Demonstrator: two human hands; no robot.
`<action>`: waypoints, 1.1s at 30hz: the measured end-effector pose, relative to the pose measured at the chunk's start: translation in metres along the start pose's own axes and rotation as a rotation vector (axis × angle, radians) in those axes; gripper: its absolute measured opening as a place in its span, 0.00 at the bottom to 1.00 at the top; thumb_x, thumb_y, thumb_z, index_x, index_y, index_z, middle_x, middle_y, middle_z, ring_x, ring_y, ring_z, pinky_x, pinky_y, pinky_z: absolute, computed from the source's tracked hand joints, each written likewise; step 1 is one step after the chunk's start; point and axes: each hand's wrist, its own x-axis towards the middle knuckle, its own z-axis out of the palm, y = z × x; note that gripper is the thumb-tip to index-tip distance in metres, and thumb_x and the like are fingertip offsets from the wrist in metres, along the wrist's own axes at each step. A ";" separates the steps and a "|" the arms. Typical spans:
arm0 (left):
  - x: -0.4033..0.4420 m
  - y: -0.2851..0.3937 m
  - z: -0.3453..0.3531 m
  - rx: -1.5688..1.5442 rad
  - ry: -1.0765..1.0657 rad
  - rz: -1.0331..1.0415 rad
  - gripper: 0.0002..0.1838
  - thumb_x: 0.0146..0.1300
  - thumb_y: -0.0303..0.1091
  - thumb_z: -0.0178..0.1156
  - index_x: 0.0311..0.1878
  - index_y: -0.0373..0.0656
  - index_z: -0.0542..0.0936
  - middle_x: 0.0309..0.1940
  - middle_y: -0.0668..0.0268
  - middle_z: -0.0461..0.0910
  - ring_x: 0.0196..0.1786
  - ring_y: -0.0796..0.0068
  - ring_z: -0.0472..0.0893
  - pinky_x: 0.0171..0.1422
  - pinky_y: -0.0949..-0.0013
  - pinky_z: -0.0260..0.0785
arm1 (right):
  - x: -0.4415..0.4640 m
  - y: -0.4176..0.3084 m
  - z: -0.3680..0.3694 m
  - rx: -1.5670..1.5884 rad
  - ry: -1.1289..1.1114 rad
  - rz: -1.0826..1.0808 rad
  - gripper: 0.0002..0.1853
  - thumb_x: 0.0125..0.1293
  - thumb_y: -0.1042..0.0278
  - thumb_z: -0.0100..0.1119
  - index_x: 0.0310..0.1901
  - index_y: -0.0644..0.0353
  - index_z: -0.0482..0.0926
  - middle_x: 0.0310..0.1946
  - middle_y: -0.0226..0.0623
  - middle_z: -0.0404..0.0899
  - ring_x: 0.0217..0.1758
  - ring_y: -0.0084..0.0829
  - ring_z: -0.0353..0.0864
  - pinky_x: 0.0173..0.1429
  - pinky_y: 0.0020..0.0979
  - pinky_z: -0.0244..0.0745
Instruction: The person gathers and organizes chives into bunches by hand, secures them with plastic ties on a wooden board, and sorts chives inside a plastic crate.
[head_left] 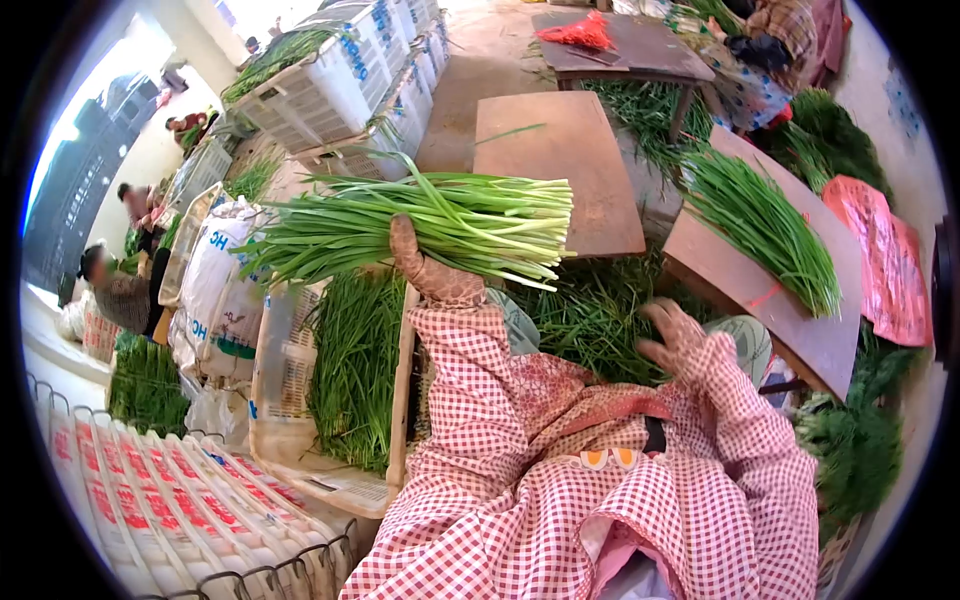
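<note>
Bundle of long green stalks (480, 222) is resting sideways in the left hand (440, 278), which is wrapping it near mid-length, presumably balancing leafy tips against pale stem ends. One digit is pressing over the front; the remaining grip is hiding from view. Right hand (675, 335) is hovering with fingers spread and loosely bent, holding nothing. Second bundle (765, 230) is lying lengthwise on the right-hand board (700, 245), probably for full support. Crate (398, 400) is standing beside the person, its walls apparently containing loose greens (355, 375).
</note>
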 end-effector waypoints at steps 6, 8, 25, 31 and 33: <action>-0.016 -0.023 0.016 0.101 -0.015 -0.023 0.23 0.57 0.48 0.55 0.50 0.42 0.72 0.44 0.60 0.76 0.44 0.62 0.76 0.50 0.55 0.72 | 0.038 -0.080 -0.008 0.685 -0.146 -0.101 0.22 0.67 0.51 0.45 0.51 0.61 0.71 0.48 0.48 0.73 0.55 0.40 0.71 0.62 0.38 0.64; -0.013 -0.019 0.013 0.059 0.018 -0.032 0.24 0.56 0.49 0.56 0.50 0.42 0.72 0.44 0.59 0.76 0.44 0.62 0.77 0.49 0.55 0.73 | 0.029 -0.079 -0.002 0.523 -0.035 -0.111 0.20 0.68 0.52 0.44 0.43 0.61 0.76 0.41 0.46 0.76 0.45 0.40 0.76 0.53 0.37 0.70; -0.016 -0.027 -0.032 -0.275 -0.105 -0.122 0.26 0.58 0.49 0.55 0.54 0.42 0.71 0.47 0.60 0.76 0.47 0.65 0.77 0.54 0.57 0.71 | 0.038 -0.084 0.031 1.177 -0.051 -0.161 0.18 0.67 0.56 0.51 0.44 0.65 0.77 0.31 0.31 0.77 0.34 0.21 0.73 0.40 0.25 0.70; -0.024 -0.035 -0.037 -0.180 -0.052 -0.109 0.27 0.58 0.49 0.56 0.55 0.41 0.69 0.48 0.60 0.75 0.47 0.65 0.77 0.54 0.57 0.72 | 0.039 -0.085 0.040 1.372 0.015 -0.017 0.14 0.65 0.60 0.55 0.42 0.64 0.77 0.30 0.29 0.76 0.30 0.19 0.72 0.35 0.22 0.71; -0.026 -0.039 -0.035 -0.204 -0.042 -0.110 0.27 0.58 0.48 0.57 0.56 0.41 0.69 0.48 0.60 0.75 0.47 0.65 0.77 0.53 0.57 0.72 | 0.036 -0.089 0.037 1.372 0.038 0.046 0.12 0.64 0.62 0.55 0.40 0.64 0.77 0.29 0.28 0.75 0.28 0.18 0.72 0.33 0.21 0.72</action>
